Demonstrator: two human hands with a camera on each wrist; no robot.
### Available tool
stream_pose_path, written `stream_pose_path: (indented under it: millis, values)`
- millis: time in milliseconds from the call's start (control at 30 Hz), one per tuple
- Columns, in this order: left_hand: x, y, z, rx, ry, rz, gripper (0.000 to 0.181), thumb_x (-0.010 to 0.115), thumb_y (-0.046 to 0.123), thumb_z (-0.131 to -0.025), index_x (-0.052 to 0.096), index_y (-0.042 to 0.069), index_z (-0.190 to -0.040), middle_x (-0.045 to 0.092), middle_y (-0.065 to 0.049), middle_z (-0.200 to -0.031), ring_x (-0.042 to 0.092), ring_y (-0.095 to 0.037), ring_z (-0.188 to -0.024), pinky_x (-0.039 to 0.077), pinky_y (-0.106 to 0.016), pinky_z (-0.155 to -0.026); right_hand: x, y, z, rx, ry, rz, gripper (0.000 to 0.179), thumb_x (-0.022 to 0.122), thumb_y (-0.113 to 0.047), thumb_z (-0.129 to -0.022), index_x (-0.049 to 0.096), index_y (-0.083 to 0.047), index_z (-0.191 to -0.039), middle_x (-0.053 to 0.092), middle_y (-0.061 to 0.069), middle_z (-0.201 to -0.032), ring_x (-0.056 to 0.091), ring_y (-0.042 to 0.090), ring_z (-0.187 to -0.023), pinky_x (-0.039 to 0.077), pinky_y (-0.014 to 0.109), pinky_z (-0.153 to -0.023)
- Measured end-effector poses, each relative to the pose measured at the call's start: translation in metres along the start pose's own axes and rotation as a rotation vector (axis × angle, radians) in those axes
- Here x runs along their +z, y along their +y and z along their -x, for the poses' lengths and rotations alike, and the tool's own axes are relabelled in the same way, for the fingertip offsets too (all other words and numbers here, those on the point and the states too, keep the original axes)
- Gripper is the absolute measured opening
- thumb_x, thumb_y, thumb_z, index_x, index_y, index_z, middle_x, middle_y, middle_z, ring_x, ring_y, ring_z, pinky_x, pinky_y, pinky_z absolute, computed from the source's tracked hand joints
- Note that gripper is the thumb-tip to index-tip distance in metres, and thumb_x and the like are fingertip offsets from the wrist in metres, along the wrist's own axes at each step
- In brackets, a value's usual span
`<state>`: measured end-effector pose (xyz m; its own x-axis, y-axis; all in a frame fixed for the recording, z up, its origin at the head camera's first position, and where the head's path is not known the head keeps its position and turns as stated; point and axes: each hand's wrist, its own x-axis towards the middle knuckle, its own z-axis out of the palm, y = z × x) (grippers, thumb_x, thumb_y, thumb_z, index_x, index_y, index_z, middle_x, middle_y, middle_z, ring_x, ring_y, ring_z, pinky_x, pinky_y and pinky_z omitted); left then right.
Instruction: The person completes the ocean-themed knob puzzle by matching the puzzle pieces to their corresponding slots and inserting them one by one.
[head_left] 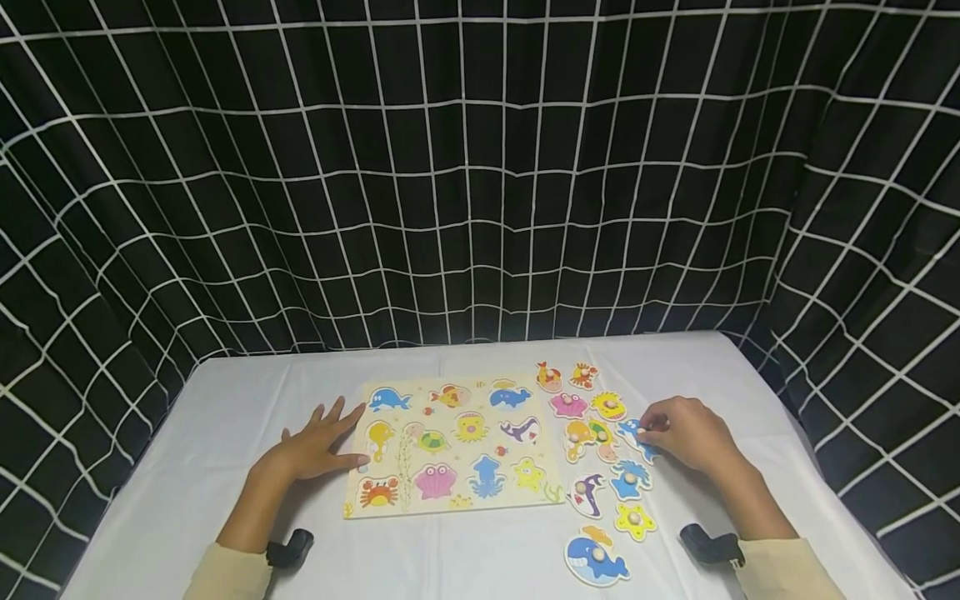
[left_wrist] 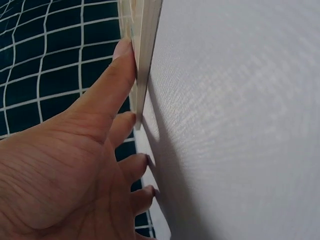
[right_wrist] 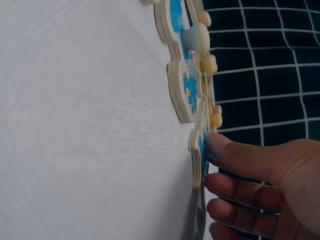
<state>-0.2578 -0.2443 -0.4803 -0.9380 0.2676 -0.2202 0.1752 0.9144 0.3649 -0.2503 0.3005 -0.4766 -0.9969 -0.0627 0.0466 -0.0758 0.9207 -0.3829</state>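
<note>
A pale wooden puzzle board (head_left: 480,402) printed with sea animals lies flat on the white table. My left hand (head_left: 318,446) is spread at its left side, thumb and fingertips touching the edge; the left wrist view shows the thumb (left_wrist: 117,75) against the board's rim. On the right, my right hand (head_left: 688,433) pinches a blue dolphin puzzle piece (head_left: 630,431) between thumb and fingers. In the right wrist view that piece (right_wrist: 196,160) stays close to the cloth, its knob hidden by the thumb. A blue squid piece (head_left: 632,479) lies just nearer me.
Several knobbed pieces lie right of the board, among them a pink shell (head_left: 568,406), a seahorse (head_left: 576,442), a purple-and-white fish (head_left: 587,495), a yellow starfish (head_left: 635,521) and a blue whale (head_left: 596,560). A black grid curtain (head_left: 480,200) surrounds the table (head_left: 420,558).
</note>
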Motion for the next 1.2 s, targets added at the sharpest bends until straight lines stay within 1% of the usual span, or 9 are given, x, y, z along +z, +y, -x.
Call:
stream_pose_path:
  millis: [167, 367, 567, 667, 767, 900, 1200]
  values:
    - [-0.003, 0.000, 0.003, 0.011, -0.004, 0.006, 0.096, 0.071, 0.062, -0.085, 0.031, 0.019, -0.161, 0.017, -0.024, -0.166, 0.009, -0.053, -0.151, 0.008, -0.087, -0.102, 0.004, 0.002, -0.001, 0.001, 0.012, -0.016, 0.020, 0.085, -0.019, -0.081, 0.077, -0.007, -0.095, 0.071, 0.002, -0.082, 0.063, 0.021, -0.078, 0.052, 0.048, -0.073]
    - [-0.004, 0.000, 0.003, 0.011, -0.002, 0.014, 0.097, 0.072, 0.061, -0.084, 0.031, 0.018, -0.161, 0.017, -0.024, -0.166, 0.009, -0.053, -0.150, 0.008, -0.087, -0.102, 0.005, 0.002, -0.001, -0.003, 0.012, -0.027, 0.017, 0.085, -0.018, -0.081, 0.077, -0.008, -0.093, 0.069, 0.001, -0.080, 0.060, 0.020, -0.076, 0.051, 0.046, -0.071]
    - [-0.005, 0.002, 0.003, 0.028, -0.009, 0.015, 0.096, 0.072, 0.061, -0.086, 0.030, 0.018, -0.161, 0.016, -0.025, -0.166, 0.009, -0.054, -0.150, 0.008, -0.088, -0.101, 0.000, 0.001, -0.001, -0.017, 0.004, -0.029, 0.014, 0.083, -0.017, -0.083, 0.076, -0.008, -0.091, 0.067, 0.000, -0.079, 0.058, 0.019, -0.074, 0.049, 0.042, -0.068]
    - [-0.005, 0.002, 0.002, 0.025, -0.014, 0.022, 0.096, 0.071, 0.060, -0.086, 0.030, 0.018, -0.161, 0.015, -0.025, -0.166, 0.008, -0.053, -0.150, 0.007, -0.088, -0.101, -0.002, 0.003, -0.001, -0.022, -0.001, -0.031, 0.014, 0.083, -0.018, -0.084, 0.076, -0.008, -0.091, 0.067, 0.000, -0.078, 0.057, 0.020, -0.074, 0.047, 0.042, -0.066]
    - [-0.004, 0.001, 0.001, 0.021, -0.015, 0.025, 0.096, 0.072, 0.060, -0.086, 0.030, 0.018, -0.161, 0.015, -0.024, -0.166, 0.007, -0.053, -0.151, 0.007, -0.088, -0.101, -0.002, 0.004, -0.002, -0.022, 0.001, -0.028, 0.012, 0.082, -0.018, -0.084, 0.076, -0.009, -0.090, 0.067, 0.000, -0.079, 0.058, 0.020, -0.074, 0.047, 0.042, -0.068]
    - [-0.003, -0.002, 0.001, 0.016, -0.009, 0.019, 0.095, 0.072, 0.061, -0.085, 0.031, 0.019, -0.161, 0.015, -0.024, -0.166, 0.008, -0.053, -0.151, 0.007, -0.088, -0.101, -0.003, 0.004, -0.002, -0.023, 0.005, -0.019, 0.010, 0.082, -0.018, -0.085, 0.077, -0.011, -0.089, 0.067, -0.001, -0.080, 0.057, 0.019, -0.074, 0.046, 0.039, -0.067]
    - [-0.003, -0.003, 0.001, 0.016, -0.017, 0.011, 0.097, 0.071, 0.063, -0.085, 0.030, 0.019, -0.161, 0.014, -0.023, -0.167, 0.008, -0.053, -0.151, 0.007, -0.088, -0.101, -0.009, -0.003, 0.001, -0.042, 0.021, -0.026, 0.009, 0.081, -0.019, -0.086, 0.076, -0.012, -0.089, 0.063, -0.002, -0.076, 0.053, 0.019, -0.071, 0.039, 0.033, -0.061]
